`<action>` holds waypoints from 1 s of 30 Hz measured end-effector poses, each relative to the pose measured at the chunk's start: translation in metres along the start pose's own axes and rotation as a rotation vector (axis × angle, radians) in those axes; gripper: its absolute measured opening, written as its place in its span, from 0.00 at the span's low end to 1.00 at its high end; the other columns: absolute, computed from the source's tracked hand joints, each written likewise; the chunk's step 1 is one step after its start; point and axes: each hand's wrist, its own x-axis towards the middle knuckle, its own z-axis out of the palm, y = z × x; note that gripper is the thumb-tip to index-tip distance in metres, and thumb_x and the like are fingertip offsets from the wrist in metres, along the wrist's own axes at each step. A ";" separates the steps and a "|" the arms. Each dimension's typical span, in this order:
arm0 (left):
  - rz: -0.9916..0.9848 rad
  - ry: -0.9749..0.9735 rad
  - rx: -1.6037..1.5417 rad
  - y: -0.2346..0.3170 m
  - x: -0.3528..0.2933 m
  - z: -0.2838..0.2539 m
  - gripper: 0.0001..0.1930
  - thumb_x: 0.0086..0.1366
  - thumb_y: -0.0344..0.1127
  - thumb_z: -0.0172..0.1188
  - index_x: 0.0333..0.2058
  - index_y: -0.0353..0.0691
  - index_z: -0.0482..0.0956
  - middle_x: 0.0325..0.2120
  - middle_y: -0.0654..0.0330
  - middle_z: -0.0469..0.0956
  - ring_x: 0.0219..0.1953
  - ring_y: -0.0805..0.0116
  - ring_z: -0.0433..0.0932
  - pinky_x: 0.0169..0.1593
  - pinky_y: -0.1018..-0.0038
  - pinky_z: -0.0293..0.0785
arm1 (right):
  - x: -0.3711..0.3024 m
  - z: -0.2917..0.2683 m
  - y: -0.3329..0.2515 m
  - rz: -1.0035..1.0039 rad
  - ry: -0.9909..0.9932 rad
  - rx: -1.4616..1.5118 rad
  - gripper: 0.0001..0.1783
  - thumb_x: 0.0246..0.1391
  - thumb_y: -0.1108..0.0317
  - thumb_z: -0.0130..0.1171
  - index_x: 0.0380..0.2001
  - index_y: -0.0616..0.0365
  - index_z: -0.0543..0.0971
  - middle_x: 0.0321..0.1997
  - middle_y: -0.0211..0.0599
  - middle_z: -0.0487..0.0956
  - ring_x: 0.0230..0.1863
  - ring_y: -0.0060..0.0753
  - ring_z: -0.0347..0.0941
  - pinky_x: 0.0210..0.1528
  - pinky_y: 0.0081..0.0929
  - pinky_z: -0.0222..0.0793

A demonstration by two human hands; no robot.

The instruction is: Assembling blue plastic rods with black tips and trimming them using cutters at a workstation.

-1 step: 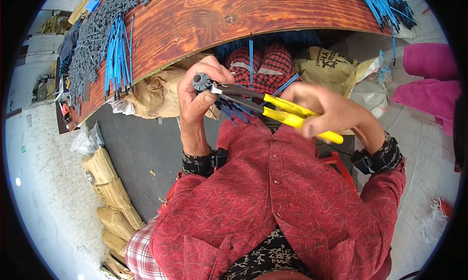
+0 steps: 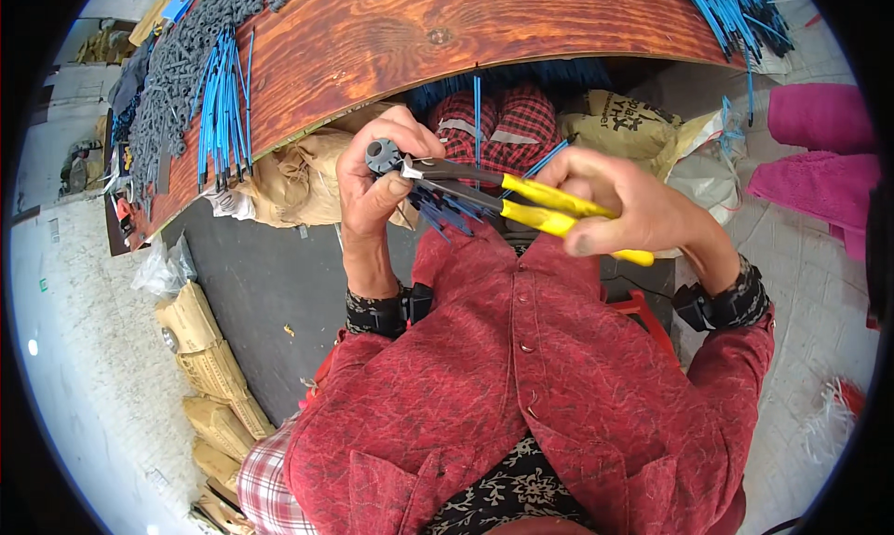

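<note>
Head view shows pliers (image 2: 535, 217) clear of table edge (image 2: 410, 81).

Tan packages (image 2: 223, 377) lie left of the dark floor (image 2: 251, 288), with magenta cloths (image 2: 806, 183) at far right.

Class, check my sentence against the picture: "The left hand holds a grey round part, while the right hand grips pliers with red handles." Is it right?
Not quite: the handles are yellow, not red, as the head view shows. The left hand does hold a grey round part, while the right hand grips the pliers.
</note>
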 end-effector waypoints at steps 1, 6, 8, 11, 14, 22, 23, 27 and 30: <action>0.000 0.012 0.027 0.001 0.001 0.000 0.24 0.59 0.50 0.71 0.39 0.32 0.78 0.31 0.56 0.74 0.36 0.63 0.78 0.41 0.70 0.73 | -0.001 0.002 -0.007 -0.077 0.113 -0.121 0.30 0.59 0.47 0.64 0.48 0.64 0.72 0.26 0.36 0.79 0.30 0.31 0.81 0.31 0.29 0.77; 0.002 0.040 0.159 -0.001 0.005 0.005 0.27 0.59 0.54 0.71 0.42 0.34 0.76 0.31 0.59 0.68 0.32 0.65 0.73 0.33 0.73 0.65 | -0.012 0.001 -0.037 -0.257 0.205 -1.003 0.25 0.66 0.48 0.52 0.45 0.64 0.77 0.28 0.39 0.81 0.32 0.31 0.82 0.35 0.30 0.76; 0.000 0.017 0.137 -0.001 0.002 0.002 0.28 0.59 0.54 0.71 0.42 0.33 0.77 0.31 0.59 0.69 0.33 0.64 0.74 0.35 0.73 0.68 | -0.013 -0.005 -0.067 0.125 0.074 -0.573 0.28 0.67 0.46 0.49 0.46 0.65 0.76 0.26 0.40 0.80 0.27 0.32 0.80 0.31 0.30 0.76; -0.002 -0.043 0.157 -0.004 0.000 0.001 0.26 0.61 0.53 0.69 0.41 0.32 0.77 0.31 0.57 0.70 0.35 0.62 0.77 0.38 0.72 0.72 | -0.006 -0.018 -0.047 0.471 -0.223 0.152 0.32 0.68 0.43 0.46 0.47 0.68 0.76 0.22 0.42 0.79 0.19 0.33 0.77 0.23 0.29 0.75; -0.012 -0.022 0.183 -0.003 0.005 0.001 0.27 0.61 0.53 0.69 0.42 0.31 0.77 0.32 0.56 0.72 0.36 0.62 0.77 0.39 0.72 0.72 | 0.009 -0.016 -0.001 0.328 -0.501 0.563 0.31 0.69 0.46 0.48 0.50 0.69 0.74 0.23 0.45 0.80 0.19 0.34 0.79 0.21 0.26 0.76; 0.015 0.044 0.097 0.003 0.006 0.002 0.31 0.61 0.53 0.69 0.49 0.28 0.78 0.30 0.59 0.73 0.32 0.71 0.73 0.37 0.76 0.69 | -0.001 -0.041 -0.063 0.223 -0.389 -0.344 0.30 0.63 0.64 0.55 0.64 0.70 0.66 0.49 0.49 0.83 0.47 0.37 0.82 0.49 0.32 0.78; 0.005 0.046 0.099 0.004 0.007 -0.001 0.32 0.61 0.53 0.69 0.49 0.27 0.77 0.29 0.59 0.72 0.31 0.69 0.73 0.37 0.73 0.70 | -0.005 -0.043 -0.058 0.121 -0.355 -0.279 0.29 0.62 0.65 0.55 0.64 0.67 0.67 0.48 0.45 0.82 0.39 0.32 0.81 0.44 0.30 0.78; 0.031 0.019 -0.011 0.003 0.005 -0.014 0.31 0.59 0.49 0.72 0.50 0.27 0.76 0.29 0.59 0.72 0.32 0.67 0.73 0.37 0.71 0.70 | -0.015 -0.051 -0.073 0.104 0.067 -0.227 0.27 0.60 0.66 0.57 0.60 0.68 0.69 0.44 0.42 0.82 0.39 0.30 0.80 0.43 0.27 0.78; 0.050 0.048 0.005 0.005 0.002 -0.018 0.32 0.56 0.46 0.74 0.51 0.27 0.75 0.29 0.59 0.71 0.33 0.67 0.72 0.36 0.71 0.69 | 0.006 -0.088 -0.065 0.067 0.424 -0.892 0.25 0.60 0.64 0.61 0.58 0.58 0.73 0.42 0.38 0.83 0.39 0.32 0.82 0.39 0.32 0.77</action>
